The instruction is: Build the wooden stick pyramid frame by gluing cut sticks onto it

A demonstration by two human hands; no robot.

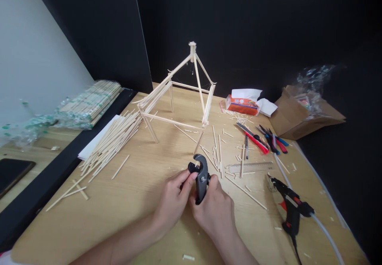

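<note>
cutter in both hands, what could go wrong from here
1. The left hand has fingertips right at the cutter jaw, so a squeeze might pinch them.
2. Loose sticks lie close by and a forearm sweep could scatter them.
3. The stick frame stands just beyond the hands; a forward slip may knock it.

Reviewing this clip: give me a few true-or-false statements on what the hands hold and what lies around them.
1. Both hands, left hand and right hand, grip a black cutter. True.
2. The stick frame lies flattened. False: it stands upright on the table.
3. The glue gun lies right of the hands. True.
4. The loose stick pile is right of the frame. False: it is left.
</note>
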